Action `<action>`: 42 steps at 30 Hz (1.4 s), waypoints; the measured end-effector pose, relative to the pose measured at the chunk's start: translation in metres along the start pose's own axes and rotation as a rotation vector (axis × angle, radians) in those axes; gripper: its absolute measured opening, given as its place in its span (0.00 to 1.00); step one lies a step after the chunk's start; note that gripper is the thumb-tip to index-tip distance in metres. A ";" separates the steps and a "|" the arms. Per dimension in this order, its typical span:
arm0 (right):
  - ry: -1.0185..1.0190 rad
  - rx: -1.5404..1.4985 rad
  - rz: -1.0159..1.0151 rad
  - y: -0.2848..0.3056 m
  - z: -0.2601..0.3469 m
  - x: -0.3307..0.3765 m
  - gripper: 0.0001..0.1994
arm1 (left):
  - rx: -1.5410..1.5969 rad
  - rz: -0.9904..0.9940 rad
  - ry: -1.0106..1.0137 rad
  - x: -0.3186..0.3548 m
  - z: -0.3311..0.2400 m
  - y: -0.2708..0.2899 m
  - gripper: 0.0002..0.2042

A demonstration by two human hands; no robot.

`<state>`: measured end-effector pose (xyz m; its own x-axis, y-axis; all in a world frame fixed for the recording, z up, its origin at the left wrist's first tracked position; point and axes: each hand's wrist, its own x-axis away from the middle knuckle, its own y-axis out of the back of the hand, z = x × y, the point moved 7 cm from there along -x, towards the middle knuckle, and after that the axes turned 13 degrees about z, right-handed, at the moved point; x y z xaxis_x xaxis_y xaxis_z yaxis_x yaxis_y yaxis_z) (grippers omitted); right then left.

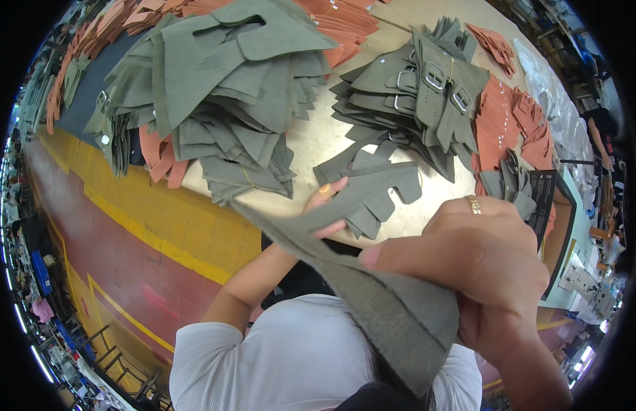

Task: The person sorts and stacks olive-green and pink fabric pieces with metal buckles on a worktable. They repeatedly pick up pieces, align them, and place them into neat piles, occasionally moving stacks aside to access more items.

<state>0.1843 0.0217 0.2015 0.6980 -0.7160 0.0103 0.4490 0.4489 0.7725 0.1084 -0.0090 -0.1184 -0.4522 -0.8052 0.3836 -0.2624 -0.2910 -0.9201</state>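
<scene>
1. Grey-green cut pieces sit in a big pile (pixel 222 89) on the left part of the table (pixel 311 144). Some orange pieces (pixel 160 161) poke out from under it.
2. Next comes the left hand (pixel 325 202). Its fingers are closed on the far end of one long grey-green strip (pixel 359 274), just above the table edge. Only the fingertips show, so most of this hand is hidden behind the strip.
3. The strip runs from that hand across to the near right. It is held up in the air, in front of the person's white shirt (pixel 297 356).
4. The right hand (pixel 482 274), with a gold ring (pixel 473 204), pinches the wide near end of the strip tight. I think the person is looking the strip over or smoothing it. The next move needs both hands to keep it flat and straight.
5. Further right is a pile with metal buckles (pixel 427 89), then more orange pieces (pixel 510 116).
6. The far right edge is dark and bent, so things there are hard to make out.
</scene>
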 end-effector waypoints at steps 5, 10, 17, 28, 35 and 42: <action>-0.087 -0.149 0.205 -0.006 -0.010 -0.003 0.13 | -0.062 -0.027 -0.016 0.004 -0.001 -0.015 0.24; -0.396 -0.531 0.507 -0.023 -0.031 -0.003 0.14 | -0.071 0.010 0.001 -0.006 -0.001 0.014 0.24; -0.735 -0.722 0.475 -0.028 -0.036 0.002 0.17 | -0.009 0.150 -0.012 -0.009 0.001 0.000 0.25; -0.780 -0.612 0.119 -0.016 -0.035 0.005 0.17 | -0.081 -0.007 -0.002 -0.004 -0.002 0.006 0.24; -0.857 0.129 0.693 -0.028 -0.031 -0.006 0.09 | -0.070 0.076 -0.006 -0.005 -0.001 0.003 0.25; 0.314 -0.034 -0.143 -0.011 -0.001 0.012 0.12 | -0.073 0.014 0.022 -0.007 -0.002 0.007 0.25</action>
<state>0.1880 0.0090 0.1924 0.7620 -0.5759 -0.2963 0.5691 0.3770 0.7307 0.1083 -0.0049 -0.1271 -0.4744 -0.7973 0.3731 -0.3172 -0.2405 -0.9174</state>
